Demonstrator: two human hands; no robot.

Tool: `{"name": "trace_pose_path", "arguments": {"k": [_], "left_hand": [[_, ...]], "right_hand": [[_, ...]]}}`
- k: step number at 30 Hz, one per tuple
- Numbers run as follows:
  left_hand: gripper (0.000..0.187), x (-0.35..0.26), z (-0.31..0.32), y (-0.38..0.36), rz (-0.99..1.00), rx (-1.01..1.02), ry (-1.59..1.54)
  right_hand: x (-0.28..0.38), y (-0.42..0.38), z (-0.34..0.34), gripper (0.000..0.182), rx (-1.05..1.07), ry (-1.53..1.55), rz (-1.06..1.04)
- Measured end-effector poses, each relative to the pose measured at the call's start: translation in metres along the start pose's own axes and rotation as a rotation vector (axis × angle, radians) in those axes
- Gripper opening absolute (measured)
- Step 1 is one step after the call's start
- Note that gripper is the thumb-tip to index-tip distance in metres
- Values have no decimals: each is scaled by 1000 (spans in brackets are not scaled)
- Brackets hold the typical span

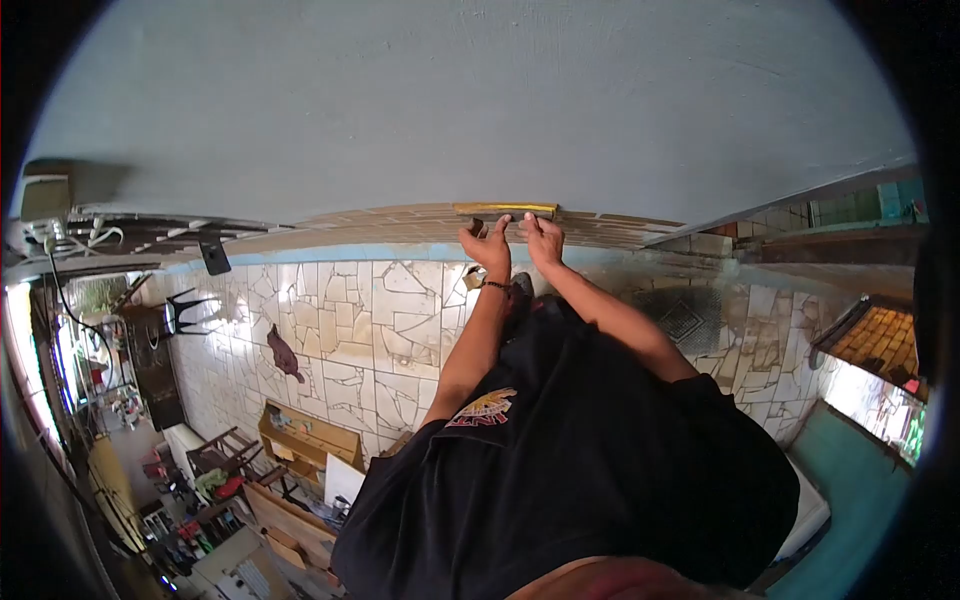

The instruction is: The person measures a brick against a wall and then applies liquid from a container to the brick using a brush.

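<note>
Strip (508, 208), yellow, against the wall (480, 110) at the bricks' (400, 219) upper edge; our left hand (488, 243) and right hand (541, 241) meet its underside, part-curled; whether gripping, we cannot tell.

Floor (345, 320): pale, irregular tile pattern | on it: dark reddish cloth (285, 355); wooden shelf unit (320, 432)

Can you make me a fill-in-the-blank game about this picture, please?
1. The bright strip near the left hand and right hand is coloured ____.
2. The arm with the dark bracelet is the ____ one.
3. The shirt is mostly ____.

Missing words: yellow; left; black.
</note>
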State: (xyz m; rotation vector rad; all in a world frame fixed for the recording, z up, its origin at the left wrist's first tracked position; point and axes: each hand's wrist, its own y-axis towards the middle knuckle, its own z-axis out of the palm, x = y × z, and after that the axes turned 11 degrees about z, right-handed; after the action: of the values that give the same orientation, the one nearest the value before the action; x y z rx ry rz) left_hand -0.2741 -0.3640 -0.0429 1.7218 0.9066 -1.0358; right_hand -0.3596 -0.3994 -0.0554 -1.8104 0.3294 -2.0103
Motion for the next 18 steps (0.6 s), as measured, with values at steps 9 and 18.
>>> {"name": "trace_pose_path", "arguments": {"k": [9, 18], "left_hand": [[42, 16, -13, 34, -29, 252, -186], [41, 25, -19, 46, 201, 524, 97]], "right_hand": [[-2, -5, 19, 25, -299, -402, -283], [-7, -9, 29, 27, -470, -468, -431]]}}
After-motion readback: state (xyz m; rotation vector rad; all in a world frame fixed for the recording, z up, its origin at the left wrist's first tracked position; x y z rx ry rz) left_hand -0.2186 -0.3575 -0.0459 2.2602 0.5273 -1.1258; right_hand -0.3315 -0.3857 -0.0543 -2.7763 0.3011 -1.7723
